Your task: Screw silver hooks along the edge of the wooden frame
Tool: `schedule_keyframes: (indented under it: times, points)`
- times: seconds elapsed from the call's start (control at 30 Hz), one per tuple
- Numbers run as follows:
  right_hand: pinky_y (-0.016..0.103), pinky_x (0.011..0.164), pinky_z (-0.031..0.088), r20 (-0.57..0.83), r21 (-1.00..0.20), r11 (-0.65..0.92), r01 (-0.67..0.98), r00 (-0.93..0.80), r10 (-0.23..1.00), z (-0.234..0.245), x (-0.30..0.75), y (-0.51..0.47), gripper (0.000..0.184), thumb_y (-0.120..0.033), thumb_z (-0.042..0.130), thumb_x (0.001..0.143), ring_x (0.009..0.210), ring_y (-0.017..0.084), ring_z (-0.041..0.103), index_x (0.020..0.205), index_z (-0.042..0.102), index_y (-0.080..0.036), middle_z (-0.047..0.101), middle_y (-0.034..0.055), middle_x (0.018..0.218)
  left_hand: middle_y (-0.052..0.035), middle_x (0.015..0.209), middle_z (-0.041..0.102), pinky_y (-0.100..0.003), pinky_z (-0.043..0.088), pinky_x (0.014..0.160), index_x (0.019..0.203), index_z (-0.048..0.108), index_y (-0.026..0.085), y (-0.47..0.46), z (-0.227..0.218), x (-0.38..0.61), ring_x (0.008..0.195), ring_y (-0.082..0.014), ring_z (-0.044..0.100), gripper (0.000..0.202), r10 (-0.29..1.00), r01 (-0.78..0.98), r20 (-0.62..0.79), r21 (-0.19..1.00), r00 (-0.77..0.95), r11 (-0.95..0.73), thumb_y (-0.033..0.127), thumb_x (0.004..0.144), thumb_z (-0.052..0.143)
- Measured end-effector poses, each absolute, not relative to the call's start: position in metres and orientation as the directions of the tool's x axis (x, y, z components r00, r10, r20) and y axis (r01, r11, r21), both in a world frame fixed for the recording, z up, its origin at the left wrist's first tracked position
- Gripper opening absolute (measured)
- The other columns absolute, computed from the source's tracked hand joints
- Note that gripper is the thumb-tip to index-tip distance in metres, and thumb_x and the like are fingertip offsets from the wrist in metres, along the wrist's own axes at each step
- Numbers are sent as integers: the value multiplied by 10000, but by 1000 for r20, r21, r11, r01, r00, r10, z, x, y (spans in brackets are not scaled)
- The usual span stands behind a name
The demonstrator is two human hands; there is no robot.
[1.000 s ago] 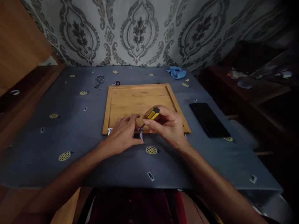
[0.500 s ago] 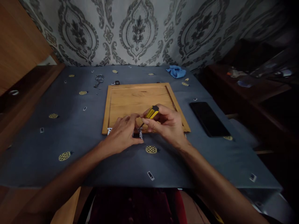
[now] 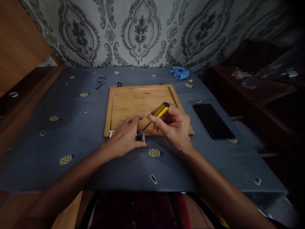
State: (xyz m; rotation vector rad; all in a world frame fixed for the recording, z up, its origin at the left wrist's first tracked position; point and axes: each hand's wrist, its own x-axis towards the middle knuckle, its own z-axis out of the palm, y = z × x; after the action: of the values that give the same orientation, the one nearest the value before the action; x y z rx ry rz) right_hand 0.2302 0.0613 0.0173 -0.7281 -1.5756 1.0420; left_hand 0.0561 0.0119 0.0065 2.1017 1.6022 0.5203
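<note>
A framed wooden panel (image 3: 138, 103) lies flat on the table with its near edge toward me. At that edge, my left hand (image 3: 125, 135) has thumb and fingers closed around a shiny metal fitting (image 3: 143, 136), which they partly cover. My right hand (image 3: 175, 127) grips a yellow-and-black screwdriver (image 3: 162, 110) by its handle. The shaft slants down to the left, and its tip meets the fitting beside my left fingers; the screw head itself is too small to make out. Another metal piece (image 3: 111, 133) shows at the panel's near left corner.
A black phone (image 3: 213, 121) lies right of the panel. Behind it are a crumpled blue cloth (image 3: 179, 73) and a small black item (image 3: 119, 84). Tangled metal pieces (image 3: 101, 80) and tiny screws sit at the back left. A patterned tablecloth (image 3: 114, 175) covers the table.
My right hand has shifted slightly right, with its fingers differently placed on the screwdriver. The handle leans further right and more shaft shows. My left hand stays put.
</note>
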Motion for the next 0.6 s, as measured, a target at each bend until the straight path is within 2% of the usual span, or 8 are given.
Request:
schedule_keyframes:
  times: [0.43, 0.5, 0.6]
  points:
    - [219, 405, 461, 361, -931, 357, -75, -327, 873, 13, 229, 64, 347, -431, 873, 757, 462, 82, 572, 741, 603, -213, 555, -56, 676, -69, 1080, 682, -444, 480, 906, 1262, 479, 202, 12, 6, 56, 1041, -321, 645, 660, 963, 804, 49, 540, 265, -249, 326, 750, 875]
    - [225, 426, 481, 359, -932, 354, -81, -338, 870, 15, 230, 64, 325, -431, 875, 755, 477, 80, 579, 780, 631, -217, 591, -50, 722, -70, 1081, 684, -445, 481, 903, 1253, 481, 200, 12, 5, 56, 1034, -319, 647, 650, 962, 804, 54, 538, 267, -253, 333, 751, 872]
    - [245, 507, 529, 352, -931, 360, -59, -406, 843, 20, 234, 66, 281, -449, 819, 824, 525, 93, 618, 936, 696, -223, 642, -37, 749, -73, 1068, 692, -449, 483, 906, 1243, 485, 188, 12, 5, 56, 1036, -320, 650, 644, 962, 800, 48, 544, 270, -252, 332, 749, 873]
